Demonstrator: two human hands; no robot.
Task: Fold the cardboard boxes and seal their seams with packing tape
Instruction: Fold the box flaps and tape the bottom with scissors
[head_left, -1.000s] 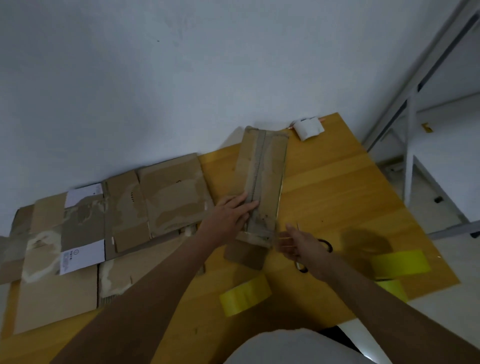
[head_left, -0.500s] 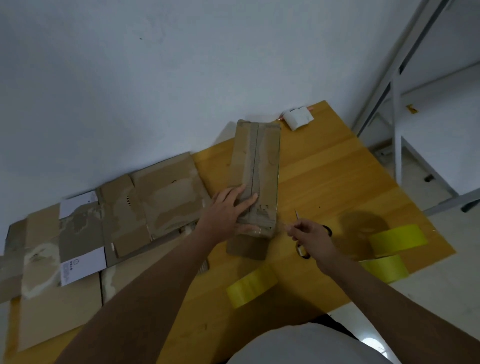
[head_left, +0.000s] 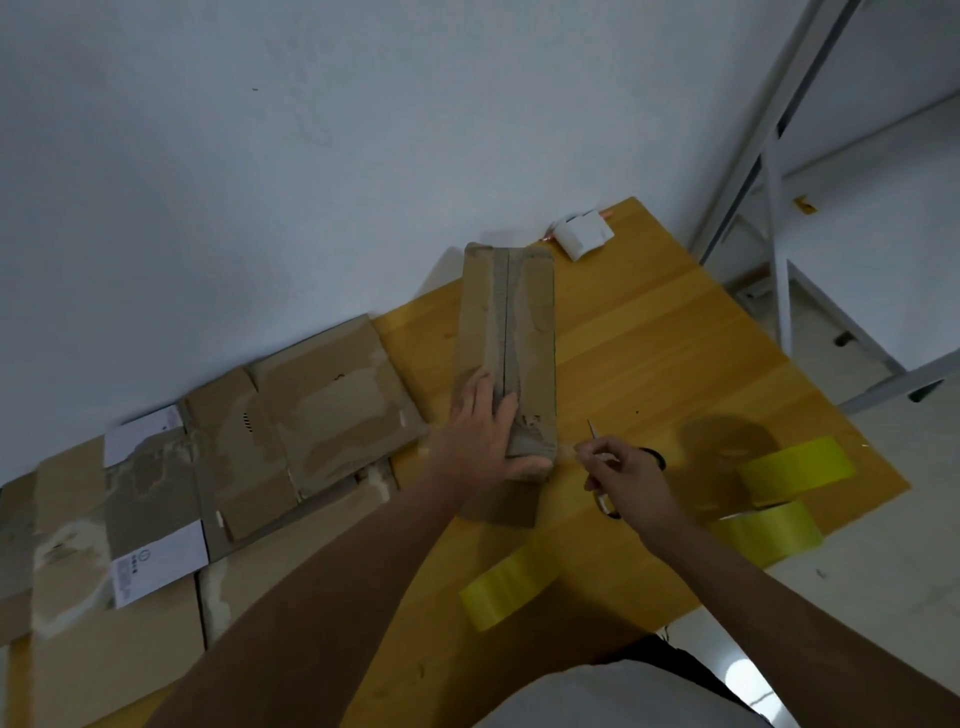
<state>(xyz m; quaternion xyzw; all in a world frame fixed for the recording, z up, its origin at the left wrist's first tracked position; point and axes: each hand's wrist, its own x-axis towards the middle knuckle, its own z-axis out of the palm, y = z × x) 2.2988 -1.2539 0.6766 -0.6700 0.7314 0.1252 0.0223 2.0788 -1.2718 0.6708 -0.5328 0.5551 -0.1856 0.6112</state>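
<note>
Since before, your right hand drew back, clamping black-handled scissors; left hand flat, fingers together, on long brown cardboard box atop yellow wooden table against grey wall.

A folded box stands mid-counter, its far end at the wall. Flattened boxes lie to its left. A small white block sits behind it to the right. Three tape rolls lie nearer: one in front, two right.
</note>
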